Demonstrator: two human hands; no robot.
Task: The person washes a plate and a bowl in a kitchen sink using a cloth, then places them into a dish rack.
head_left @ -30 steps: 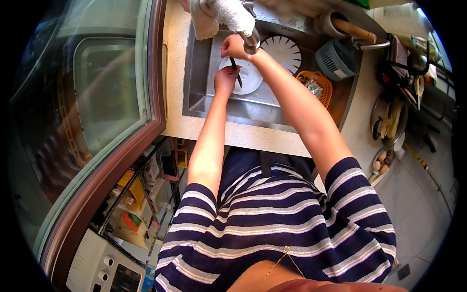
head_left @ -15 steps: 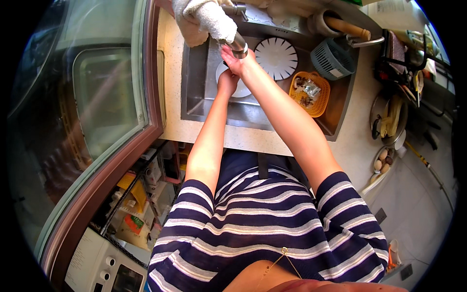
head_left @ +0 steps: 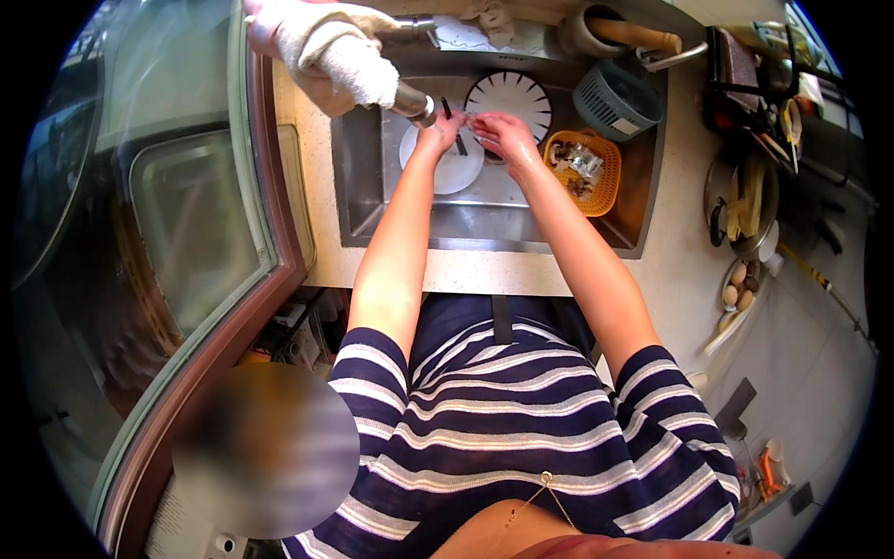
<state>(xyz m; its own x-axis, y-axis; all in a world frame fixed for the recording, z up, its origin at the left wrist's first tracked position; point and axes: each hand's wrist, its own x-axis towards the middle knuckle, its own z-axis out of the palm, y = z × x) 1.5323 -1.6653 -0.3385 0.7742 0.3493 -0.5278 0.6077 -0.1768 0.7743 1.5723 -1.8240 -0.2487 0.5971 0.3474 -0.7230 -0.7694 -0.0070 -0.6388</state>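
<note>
Over the sink, my left hand closes around a thin black stick that sticks out above and below the fingers. Beneath it, a white plate lies in the basin. My right hand, wet, reaches in from the right with fingers stretched and slightly bent, close to the left fingertips. Left of the hands hangs the metal tap, a pale towel wrapped about its upper part. Behind my right hand rests a white plate with dark rim stripes.
A grey-blue basket and an orange basket holding scraps are at the sink's right. Behind them stands a mortar with a wooden pestle. The window frame borders the left. Eggs in a dish sit right.
My hands, together under the tap before, have come apart; the right has moved right. The black stick shows more plainly now. The whole view has shifted a little.
</note>
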